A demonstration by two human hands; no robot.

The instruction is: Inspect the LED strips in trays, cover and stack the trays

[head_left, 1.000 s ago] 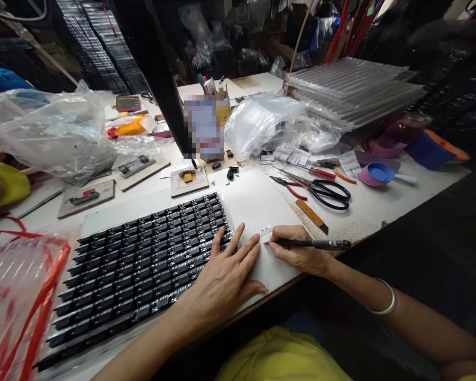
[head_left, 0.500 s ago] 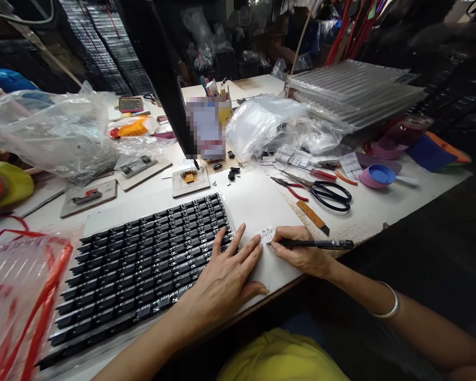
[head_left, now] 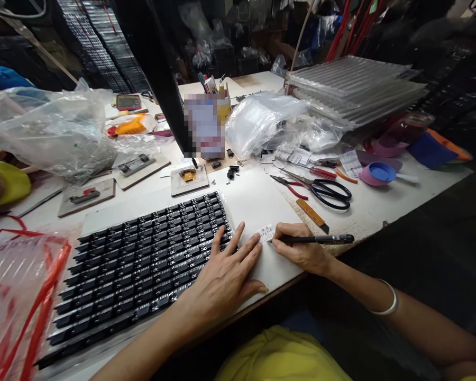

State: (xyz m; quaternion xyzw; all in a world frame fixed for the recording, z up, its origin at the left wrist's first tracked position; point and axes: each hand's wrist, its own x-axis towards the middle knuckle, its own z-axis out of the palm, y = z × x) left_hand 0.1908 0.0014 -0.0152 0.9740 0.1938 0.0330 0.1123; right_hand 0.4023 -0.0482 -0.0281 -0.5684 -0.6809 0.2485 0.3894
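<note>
My right hand [head_left: 299,247] grips a black pen [head_left: 321,239], its tip down beside a small paper slip [head_left: 267,233] with handwriting on it. Spread flat, my left hand [head_left: 226,270] has its fingertips at the slip's left edge and over the right side of a tray of black parts [head_left: 143,264]. The parts stand in several rows under or in clear plastic. Both hands rest on the white tabletop [head_left: 249,196].
Right of the slip lie a box cutter [head_left: 311,214], black-handled scissors [head_left: 329,193] and red-handled pliers [head_left: 293,186]. Stacked clear trays [head_left: 353,84] and plastic bags [head_left: 265,124] stand behind. Left are small boards with fixtures [head_left: 87,197] and a dark slanted post [head_left: 158,69].
The pen and my right hand have shifted only slightly by the slip. My left hand stays flat in place, and the view has tilted a little.
</note>
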